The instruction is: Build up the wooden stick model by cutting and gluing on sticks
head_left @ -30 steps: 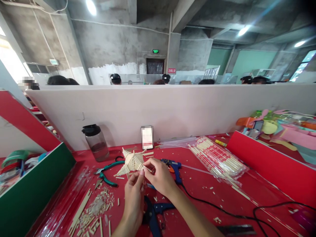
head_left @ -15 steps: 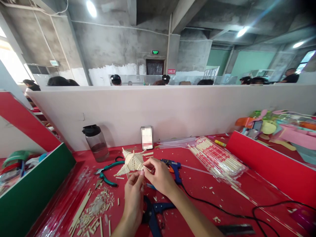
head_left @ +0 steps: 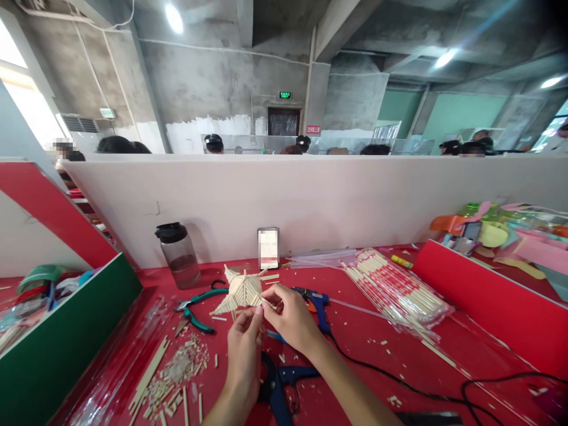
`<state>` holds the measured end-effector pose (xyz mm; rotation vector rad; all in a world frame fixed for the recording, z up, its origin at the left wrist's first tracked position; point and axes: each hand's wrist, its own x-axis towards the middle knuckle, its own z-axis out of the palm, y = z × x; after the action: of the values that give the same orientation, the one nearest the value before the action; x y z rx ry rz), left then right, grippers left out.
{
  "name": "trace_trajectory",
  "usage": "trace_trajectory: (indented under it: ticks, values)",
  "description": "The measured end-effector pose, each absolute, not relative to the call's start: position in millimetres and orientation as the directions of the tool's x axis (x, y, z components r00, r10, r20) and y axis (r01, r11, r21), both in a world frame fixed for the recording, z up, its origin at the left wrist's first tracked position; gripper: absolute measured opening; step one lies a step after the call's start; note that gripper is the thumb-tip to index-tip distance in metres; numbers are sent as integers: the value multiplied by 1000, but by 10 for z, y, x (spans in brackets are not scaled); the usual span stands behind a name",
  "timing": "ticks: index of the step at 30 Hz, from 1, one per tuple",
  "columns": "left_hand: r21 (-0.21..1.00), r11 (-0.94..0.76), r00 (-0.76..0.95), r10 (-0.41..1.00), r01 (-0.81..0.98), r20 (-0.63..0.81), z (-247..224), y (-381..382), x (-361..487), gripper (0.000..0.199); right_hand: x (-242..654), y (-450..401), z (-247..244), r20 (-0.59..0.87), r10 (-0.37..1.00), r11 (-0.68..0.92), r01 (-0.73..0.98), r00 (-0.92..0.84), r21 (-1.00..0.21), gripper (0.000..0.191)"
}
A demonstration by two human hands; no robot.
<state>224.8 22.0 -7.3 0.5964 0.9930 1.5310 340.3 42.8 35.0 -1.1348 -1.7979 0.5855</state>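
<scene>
A pale star-shaped piece built of short wooden sticks (head_left: 243, 290) is tilted above the red table in the middle. My left hand (head_left: 245, 337) is closed in a pinch at its lower right edge. Beside it, my right hand (head_left: 286, 313) pinches at the same edge, its fingertips close to my left thumb. What sits between the fingertips is too small to tell. Teal-handled pliers (head_left: 197, 319) lie left of the star. A blue glue gun (head_left: 322, 305) lies just beyond my right hand, and a dark blue cutter tool (head_left: 277, 390) is partly under my forearms.
A water bottle (head_left: 178, 257) and a phone (head_left: 268, 248) stand by the white partition (head_left: 332, 201). Bagged sticks (head_left: 394, 284) lie right, cut sticks (head_left: 148, 376) left. A black cord (head_left: 390, 376) crosses the right side. Green (head_left: 80, 331) and red (head_left: 488, 307) dividers flank the table.
The whole view has shifted slightly, so things appear a little further right. Both hands keep their pinch at the star's edge, with hardly any movement relative to it.
</scene>
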Motion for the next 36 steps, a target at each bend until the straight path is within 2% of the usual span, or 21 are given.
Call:
trace_trajectory:
  ticks: [6, 15, 28, 32, 36]
  values:
    - [872, 6, -222, 966, -489, -131, -98, 215, 2241, 45, 3434, 429, 372, 436, 879, 476, 416, -193, -775, 11]
    - [846, 26, -186, 971, -533, -147, -73, 188, 2264, 42, 3504, 426, 429, 439, 866, 499, 373, -238, -782, 32]
    - [808, 33, -181, 968, -589, -171, -28, 187, 2279, 42, 3555, 473, 421, 424, 876, 481, 356, -230, -801, 31]
    - [800, 31, -190, 965, -599, -179, -19, 177, 2280, 41, 3670, 535, 415, 366, 914, 404, 486, -176, -775, 23]
    - [792, 47, -163, 969, -608, -183, -33, 166, 2282, 39, 3771, 531, 354, 257, 932, 363, 710, -258, -603, 9]
